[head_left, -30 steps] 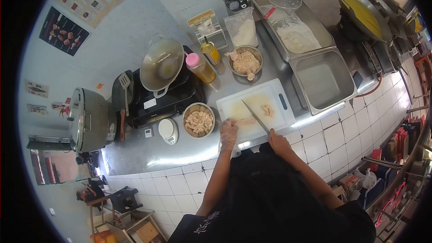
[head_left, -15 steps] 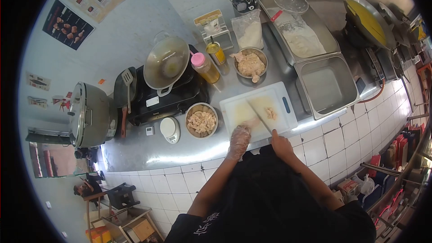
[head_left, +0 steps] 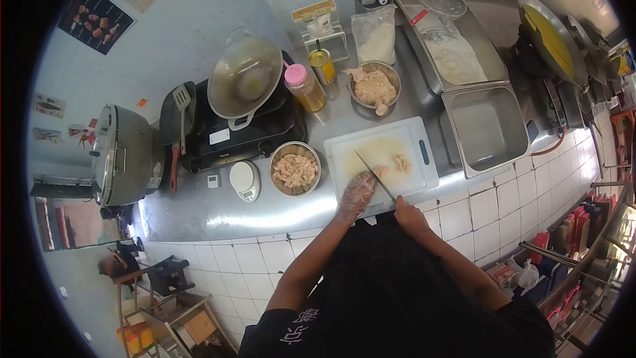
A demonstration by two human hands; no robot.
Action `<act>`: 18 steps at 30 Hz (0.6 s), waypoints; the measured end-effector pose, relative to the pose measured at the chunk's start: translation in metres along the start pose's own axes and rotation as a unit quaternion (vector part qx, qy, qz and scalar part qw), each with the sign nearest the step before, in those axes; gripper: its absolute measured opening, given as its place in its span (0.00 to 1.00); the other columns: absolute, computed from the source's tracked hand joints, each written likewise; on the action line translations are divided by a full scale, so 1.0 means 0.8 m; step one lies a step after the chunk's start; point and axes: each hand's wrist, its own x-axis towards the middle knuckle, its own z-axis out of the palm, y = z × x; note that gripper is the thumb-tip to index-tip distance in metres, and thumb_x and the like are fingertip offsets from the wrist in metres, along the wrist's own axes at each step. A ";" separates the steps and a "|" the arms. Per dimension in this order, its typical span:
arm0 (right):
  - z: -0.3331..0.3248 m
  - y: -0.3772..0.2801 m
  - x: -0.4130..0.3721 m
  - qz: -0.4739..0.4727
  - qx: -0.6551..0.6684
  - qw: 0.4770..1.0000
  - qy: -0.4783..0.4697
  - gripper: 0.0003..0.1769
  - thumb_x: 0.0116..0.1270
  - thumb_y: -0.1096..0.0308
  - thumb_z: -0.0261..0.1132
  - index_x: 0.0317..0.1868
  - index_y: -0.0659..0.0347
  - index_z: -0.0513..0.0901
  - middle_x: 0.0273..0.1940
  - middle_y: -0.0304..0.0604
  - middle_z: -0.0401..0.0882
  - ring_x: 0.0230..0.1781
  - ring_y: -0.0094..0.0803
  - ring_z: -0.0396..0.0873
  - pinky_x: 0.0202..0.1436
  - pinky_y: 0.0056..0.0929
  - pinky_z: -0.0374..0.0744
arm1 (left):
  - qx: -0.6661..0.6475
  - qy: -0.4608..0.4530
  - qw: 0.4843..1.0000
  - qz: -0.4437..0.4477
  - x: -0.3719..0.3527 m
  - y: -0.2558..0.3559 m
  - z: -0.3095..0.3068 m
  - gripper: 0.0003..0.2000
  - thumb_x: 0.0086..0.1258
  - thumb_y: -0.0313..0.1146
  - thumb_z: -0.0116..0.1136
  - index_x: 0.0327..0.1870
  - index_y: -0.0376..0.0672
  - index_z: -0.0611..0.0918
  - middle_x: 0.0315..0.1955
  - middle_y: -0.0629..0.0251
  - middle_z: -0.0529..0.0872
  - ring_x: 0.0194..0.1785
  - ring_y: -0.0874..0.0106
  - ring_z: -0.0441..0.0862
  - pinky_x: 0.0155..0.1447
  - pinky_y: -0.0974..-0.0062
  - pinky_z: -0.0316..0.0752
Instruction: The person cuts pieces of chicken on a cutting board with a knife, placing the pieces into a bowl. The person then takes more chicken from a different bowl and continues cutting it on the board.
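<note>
My right hand (head_left: pixel 411 217) is closed round the handle of a kitchen knife (head_left: pixel 375 174), whose blade slants up and left over a white cutting board (head_left: pixel 344 149). In a clear plastic glove, my left hand (head_left: pixel 358 192) presses bent fingers on a piece of raw meat, probably chicken (head_left: pixel 380 172), close beside the blade. The hand and blade partly hide that piece. Small cut pieces (head_left: pixel 401 163) lie to the right of the knife. Left of the board stands a steel bowl of cut meat (head_left: pixel 295 168); behind it, another bowl (head_left: pixel 374 87) holds larger raw pieces.
A white kitchen scale (head_left: pixel 245 181) and small timer (head_left: pixel 212 181) sit left. Behind are a wok (head_left: pixel 246 79) on a black stove, a pink-lidded bottle (head_left: pixel 305 89) and a can (head_left: pixel 322 66). Right are a steel pan (head_left: pixel 487 126) and a flour tray (head_left: pixel 457 53).
The knife blade has swung lower and more upright, nearer my gloved left hand, which stays on the meat. The camera view has shifted slightly.
</note>
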 end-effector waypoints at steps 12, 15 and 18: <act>0.001 -0.058 0.123 0.018 0.011 1.000 -0.005 0.21 0.74 0.61 0.57 0.63 0.58 0.66 0.35 0.67 0.85 0.41 0.66 0.86 0.46 0.63 0.83 | -0.036 -0.062 0.997 -0.024 0.014 -0.013 0.005 0.07 0.70 0.29 0.55 0.46 0.41 0.81 0.41 0.57 0.82 0.50 0.59 0.82 0.53 0.61 0.78; 0.005 -0.044 0.099 0.016 0.002 1.000 -0.009 0.20 0.74 0.61 0.58 0.62 0.58 0.67 0.36 0.67 0.85 0.41 0.67 0.86 0.47 0.64 0.82 | -0.054 -0.044 0.998 -0.001 0.016 -0.019 0.012 0.08 0.71 0.30 0.56 0.46 0.40 0.81 0.42 0.56 0.83 0.50 0.58 0.82 0.54 0.59 0.78; -0.003 -0.013 0.040 0.045 0.006 0.998 -0.043 0.20 0.73 0.61 0.58 0.61 0.58 0.66 0.35 0.68 0.85 0.40 0.68 0.85 0.47 0.65 0.81 | -0.110 -0.087 0.986 -0.091 0.010 -0.016 0.008 0.12 0.69 0.32 0.60 0.50 0.39 0.81 0.45 0.54 0.84 0.51 0.55 0.82 0.55 0.57 0.76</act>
